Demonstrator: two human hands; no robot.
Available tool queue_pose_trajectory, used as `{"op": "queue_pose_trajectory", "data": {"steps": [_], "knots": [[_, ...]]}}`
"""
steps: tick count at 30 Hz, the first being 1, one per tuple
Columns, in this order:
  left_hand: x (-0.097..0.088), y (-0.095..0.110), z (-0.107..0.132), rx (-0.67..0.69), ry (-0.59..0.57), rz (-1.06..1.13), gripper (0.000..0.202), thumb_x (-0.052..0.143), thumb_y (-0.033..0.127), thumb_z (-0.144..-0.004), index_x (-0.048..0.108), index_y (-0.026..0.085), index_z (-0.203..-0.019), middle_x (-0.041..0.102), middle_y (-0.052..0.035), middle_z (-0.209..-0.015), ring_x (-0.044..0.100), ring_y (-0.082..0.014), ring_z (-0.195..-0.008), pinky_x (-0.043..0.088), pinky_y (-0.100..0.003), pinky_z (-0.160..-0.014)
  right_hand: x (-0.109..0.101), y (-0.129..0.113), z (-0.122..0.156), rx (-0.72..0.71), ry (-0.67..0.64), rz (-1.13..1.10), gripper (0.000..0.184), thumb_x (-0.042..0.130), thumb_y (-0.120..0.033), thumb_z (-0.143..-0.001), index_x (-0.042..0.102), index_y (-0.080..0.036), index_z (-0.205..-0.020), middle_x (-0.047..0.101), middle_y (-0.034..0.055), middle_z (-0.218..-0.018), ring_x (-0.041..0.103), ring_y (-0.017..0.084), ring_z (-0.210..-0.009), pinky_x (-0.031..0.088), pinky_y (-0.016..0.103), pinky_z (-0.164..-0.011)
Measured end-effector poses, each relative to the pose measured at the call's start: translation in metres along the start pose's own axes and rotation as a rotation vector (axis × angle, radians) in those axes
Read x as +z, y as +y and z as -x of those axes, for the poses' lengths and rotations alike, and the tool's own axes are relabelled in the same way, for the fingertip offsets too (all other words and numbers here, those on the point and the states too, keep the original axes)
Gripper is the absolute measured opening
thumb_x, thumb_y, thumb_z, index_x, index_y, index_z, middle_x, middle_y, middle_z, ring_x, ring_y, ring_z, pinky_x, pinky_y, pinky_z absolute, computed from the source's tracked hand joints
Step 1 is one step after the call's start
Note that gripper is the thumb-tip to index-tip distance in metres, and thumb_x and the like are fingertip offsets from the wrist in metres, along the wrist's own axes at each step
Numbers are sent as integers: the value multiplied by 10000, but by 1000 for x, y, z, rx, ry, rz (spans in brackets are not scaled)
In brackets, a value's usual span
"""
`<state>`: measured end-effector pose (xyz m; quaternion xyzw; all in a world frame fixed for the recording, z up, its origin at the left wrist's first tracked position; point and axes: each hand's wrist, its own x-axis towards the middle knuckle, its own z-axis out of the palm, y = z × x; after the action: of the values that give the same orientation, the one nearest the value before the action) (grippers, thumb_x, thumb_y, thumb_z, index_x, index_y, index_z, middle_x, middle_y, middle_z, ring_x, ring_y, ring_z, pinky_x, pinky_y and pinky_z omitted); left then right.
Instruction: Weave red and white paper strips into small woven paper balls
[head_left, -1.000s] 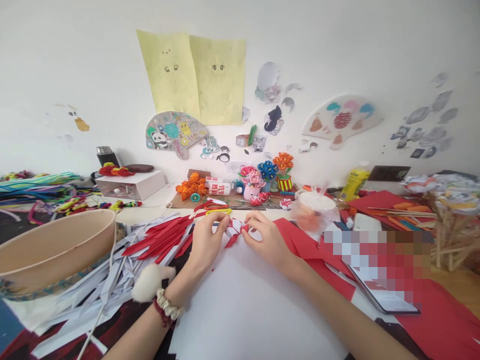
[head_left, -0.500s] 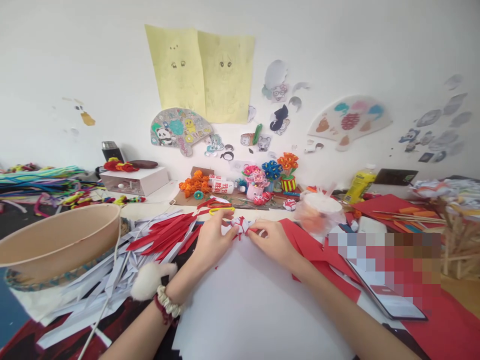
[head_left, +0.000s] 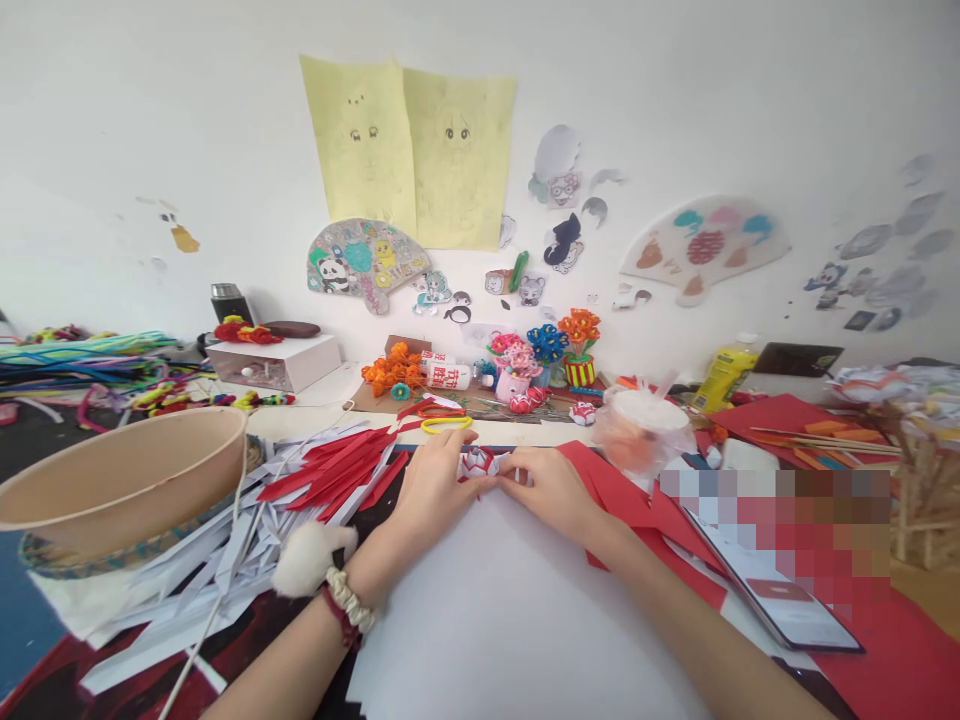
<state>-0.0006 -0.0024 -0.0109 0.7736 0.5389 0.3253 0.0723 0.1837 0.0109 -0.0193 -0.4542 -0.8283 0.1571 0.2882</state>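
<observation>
Between my two hands sits a small ball woven from red and white paper strips (head_left: 478,460). My left hand (head_left: 441,478) closes on its left side, the thumb along the near edge. On the other side, my right hand (head_left: 551,487) pinches at the ball's right edge, where short strip ends stick out; the fingertips partly hide what they grip. Beneath the hands lies a large white sheet (head_left: 510,610). Yellow-handled scissors (head_left: 445,425) lie just beyond my left hand. Similar red-and-white balls (head_left: 582,412) rest farther back.
Red paper strips (head_left: 330,475) and white strips (head_left: 225,560) pile up at left, beside a beige basin (head_left: 127,470). Red sheets (head_left: 660,560) and a tablet-like device (head_left: 795,610) lie at right. A bagged white tub (head_left: 645,425) and flower pots (head_left: 580,372) stand behind.
The ball has turned in my fingers and shows more of its woven face. My left thumb has shifted lower along its near edge. The view has moved slightly.
</observation>
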Motion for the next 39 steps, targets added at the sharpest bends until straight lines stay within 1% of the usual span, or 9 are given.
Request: {"op": "queue_pose_trajectory", "data": {"steps": [7, 12, 15, 19, 22, 26, 30, 34, 39], "knots": [[-3, 6, 3, 137, 136, -180, 257, 696, 306, -793, 530, 210, -964, 615, -32, -1045, 544, -241, -1012, 412, -369, -838, 7, -9, 1, 19, 81, -71, 96, 603, -188, -803, 693, -184, -769, 703, 20, -742, 586, 149, -627, 379, 237, -563], [-7, 9, 4, 181, 107, -267, 201, 639, 334, -841, 540, 210, -965, 633, -34, -1017, 560, -244, -972, 397, -379, -826, 11, -10, 2, -26, 169, -33, 103, 606, -140, -768, 636, -174, -676, 665, 3, -685, 565, 135, -615, 365, 233, -574], [-7, 11, 5, 149, 92, -240, 254, 584, 374, -873, 537, 202, -1055, 643, -54, -1070, 581, -250, -994, 414, -382, -838, 12, -9, 3, -61, 221, -56, 98, 596, -134, -766, 624, -179, -684, 645, -3, -686, 554, 128, -614, 366, 230, -576], [-6, 9, 5, 10, 54, -141, 412, 566, 458, -864, 505, 191, -1172, 642, -85, -1144, 605, -260, -1031, 452, -355, -812, 13, -7, 5, -88, 254, -106, 123, 586, -169, -787, 616, -183, -668, 610, -7, -646, 524, 123, -578, 369, 230, -556], [-7, 6, 3, -83, -18, -60, 487, 597, 454, -834, 476, 202, -1233, 675, -78, -1084, 648, -250, -953, 467, -329, -757, 12, -6, 5, -85, 234, -190, 142, 590, -200, -799, 619, -181, -661, 632, 1, -645, 531, 125, -571, 388, 230, -547], [-8, 8, 3, -121, -48, -33, 483, 612, 371, -811, 478, 195, -1240, 683, -79, -1056, 661, -239, -911, 468, -308, -730, 12, -3, 3, -54, 182, -284, 159, 616, -248, -795, 629, -181, -651, 639, 2, -615, 539, 128, -548, 399, 230, -520], [-6, 10, 4, -89, -63, -79, 504, 575, 312, -813, 448, 195, -1287, 696, -64, -981, 667, -225, -816, 452, -282, -668, 14, -2, 2, -57, 123, -316, 137, 611, -238, -781, 625, -180, -659, 649, 2, -620, 562, 130, -548, 424, 230, -525], [-4, 10, 6, -46, -37, -135, 508, 551, 300, -822, 432, 205, -1307, 694, -61, -969, 662, -220, -770, 423, -265, -618, 14, -5, 2, -55, 126, -324, 96, 592, -213, -761, 605, -180, -671, 646, 2, -647, 575, 133, -568, 453, 238, -552], [-4, 11, 6, -14, -60, -178, 470, 529, 302, -849, 434, 201, -1299, 685, -39, -833, 664, -226, -745, 411, -255, -591, 16, -7, 1, -39, 115, -334, 102, 579, -209, -753, 566, -182, -655, 631, 2, -652, 571, 135, -563, 456, 244, -546]]}}
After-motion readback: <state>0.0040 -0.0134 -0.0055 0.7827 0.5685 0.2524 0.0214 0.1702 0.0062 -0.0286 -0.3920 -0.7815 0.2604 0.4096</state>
